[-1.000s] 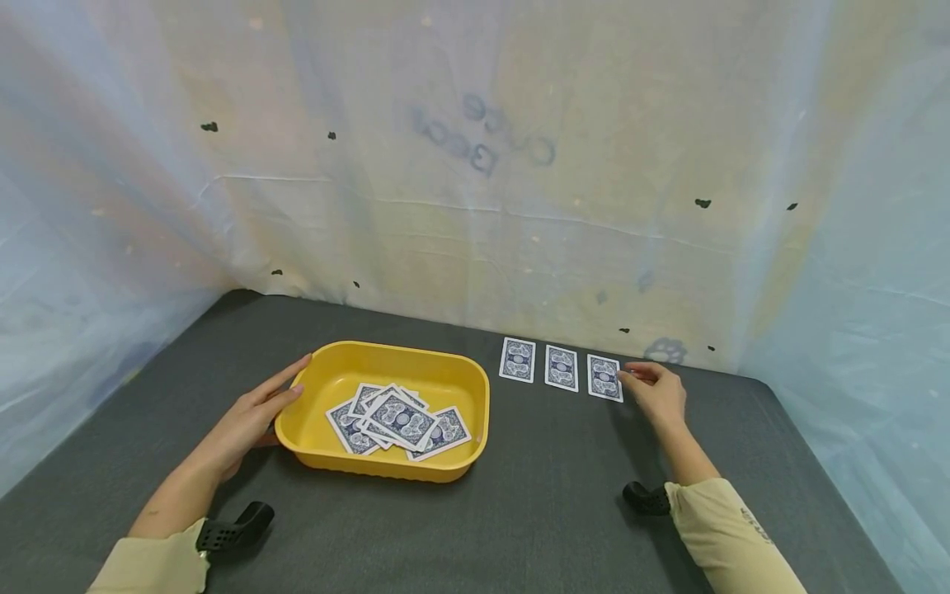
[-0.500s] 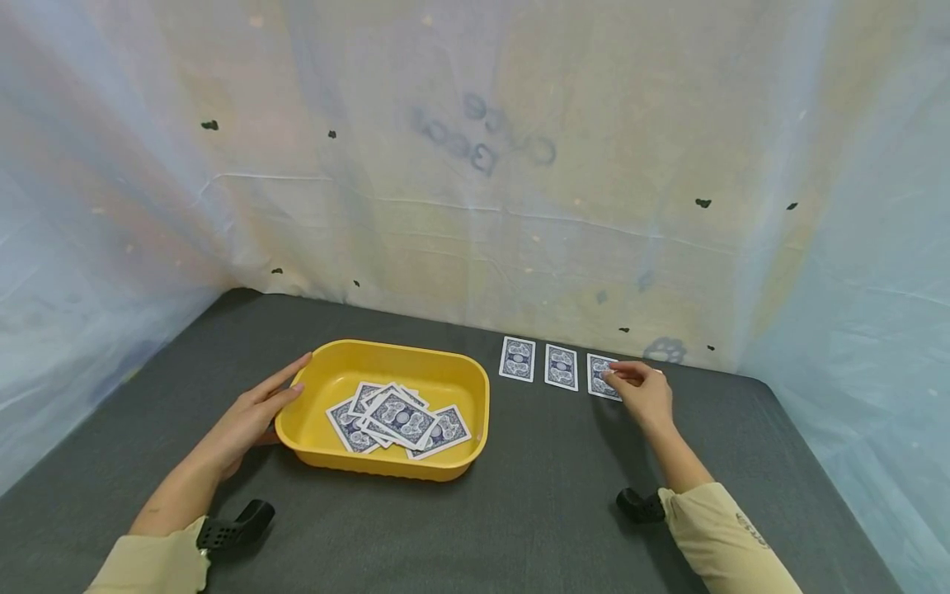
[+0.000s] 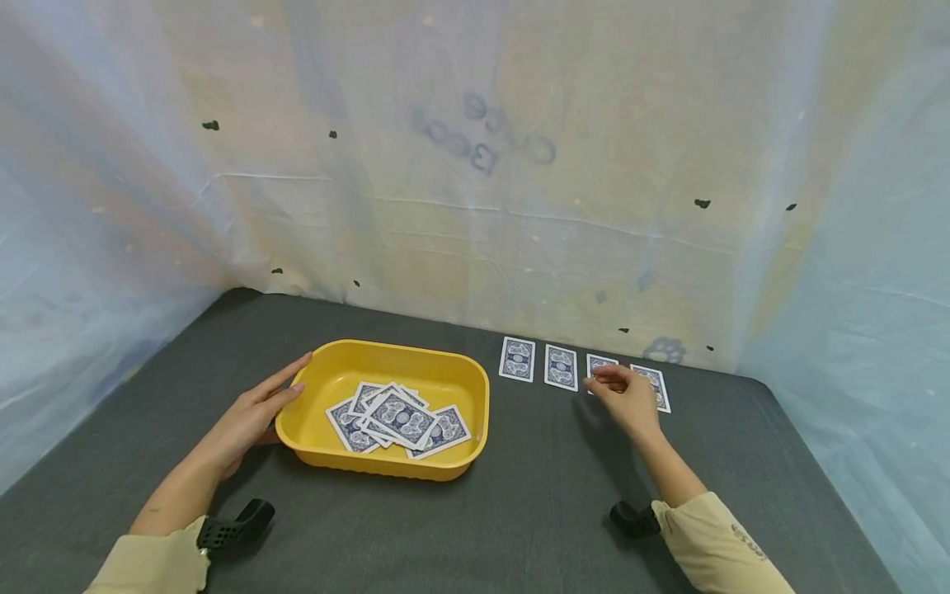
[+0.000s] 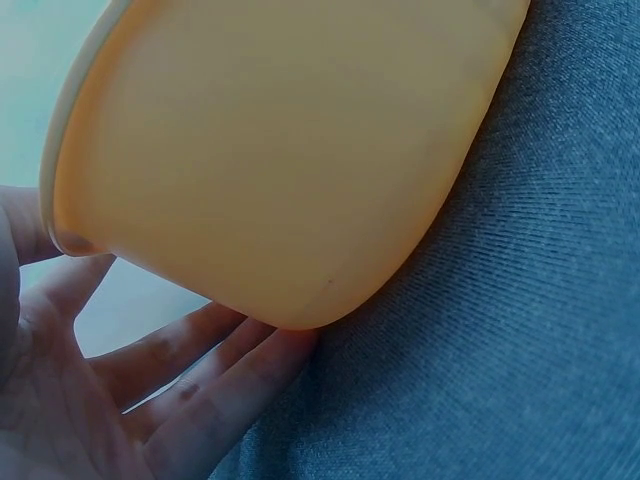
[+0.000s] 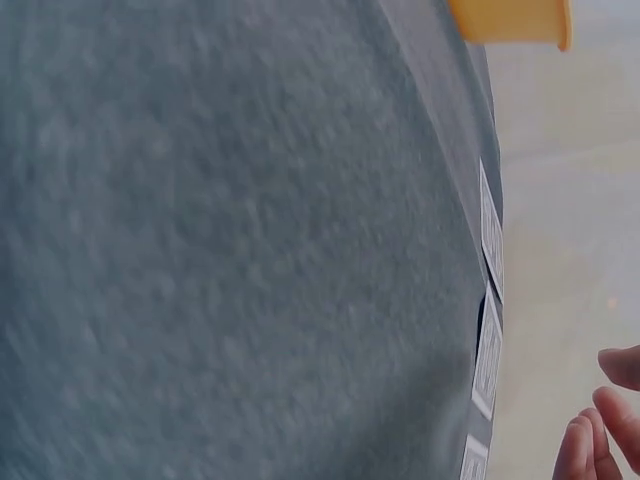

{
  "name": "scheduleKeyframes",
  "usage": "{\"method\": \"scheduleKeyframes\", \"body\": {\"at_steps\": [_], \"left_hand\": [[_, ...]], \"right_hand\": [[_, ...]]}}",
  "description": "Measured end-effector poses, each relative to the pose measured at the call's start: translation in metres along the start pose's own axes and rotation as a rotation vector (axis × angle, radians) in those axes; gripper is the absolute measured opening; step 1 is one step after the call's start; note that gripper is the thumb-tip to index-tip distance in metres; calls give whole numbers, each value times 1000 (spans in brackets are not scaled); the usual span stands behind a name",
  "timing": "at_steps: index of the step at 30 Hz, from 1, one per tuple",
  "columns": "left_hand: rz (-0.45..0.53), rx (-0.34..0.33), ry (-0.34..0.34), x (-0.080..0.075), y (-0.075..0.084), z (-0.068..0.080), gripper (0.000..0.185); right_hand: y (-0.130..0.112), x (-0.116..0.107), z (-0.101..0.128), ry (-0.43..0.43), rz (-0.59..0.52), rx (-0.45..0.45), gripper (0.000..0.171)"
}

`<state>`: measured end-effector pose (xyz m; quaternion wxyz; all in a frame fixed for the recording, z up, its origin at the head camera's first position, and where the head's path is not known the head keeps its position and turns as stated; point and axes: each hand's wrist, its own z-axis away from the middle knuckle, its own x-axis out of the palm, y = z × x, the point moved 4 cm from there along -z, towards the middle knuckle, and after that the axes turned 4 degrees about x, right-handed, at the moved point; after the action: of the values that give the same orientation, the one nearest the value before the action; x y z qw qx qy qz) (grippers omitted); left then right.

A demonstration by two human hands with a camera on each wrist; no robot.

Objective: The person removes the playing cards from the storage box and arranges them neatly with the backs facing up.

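Note:
My left hand (image 3: pixel 241 425) holds the left end of a yellow plastic tub (image 3: pixel 382 469), thumb at its rim. In the left wrist view, its fingers (image 4: pixel 215 390) lie against the outer wall (image 4: pixel 270 150). Patterned blue-and-white playing cards (image 3: pixel 404 418) are heaped face down inside the tub. Over the row at the back right hovers my right hand (image 3: pixel 631 403), with a gap between thumb and fingers and nothing between them. It partly covers the third card (image 3: pixel 599 361) and the rightmost card (image 3: pixel 662 394). Left of these lie two more face-down cards, one (image 3: pixel 517 359) and another (image 3: pixel 560 368).
A dark grey cloth (image 3: pixel 534 503) covers the table. Pale plastic sheeting (image 3: pixel 475 247) hangs like a wall right behind the card row and along both sides. Black bands (image 3: pixel 236 526) sit at both wrists.
My right hand has moved left from beside the third card to over it, uncovering the rightmost card, previously hidden behind the hand. The left hand and the tub stay put.

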<state>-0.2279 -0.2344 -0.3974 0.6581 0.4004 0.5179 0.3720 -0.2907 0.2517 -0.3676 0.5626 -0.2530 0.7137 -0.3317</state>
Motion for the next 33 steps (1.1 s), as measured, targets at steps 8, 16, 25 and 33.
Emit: {"method": "scheduleKeyframes", "body": {"at_steps": [8, 16, 25, 33], "left_hand": [[10, 13, 4, 0, 0, 0, 64], [11, 13, 3, 0, -1, 0, 65], [13, 10, 3, 0, -2, 0, 64], [9, 5, 5, 0, -2, 0, 64]], "right_hand": [[-8, 9, 5, -20, -6, -30, 25], [-19, 18, 10, -46, -50, -65, 24], [-39, 26, 19, -69, -86, -107, 22], [-54, 39, 23, -118, -124, -114, 23]]}}
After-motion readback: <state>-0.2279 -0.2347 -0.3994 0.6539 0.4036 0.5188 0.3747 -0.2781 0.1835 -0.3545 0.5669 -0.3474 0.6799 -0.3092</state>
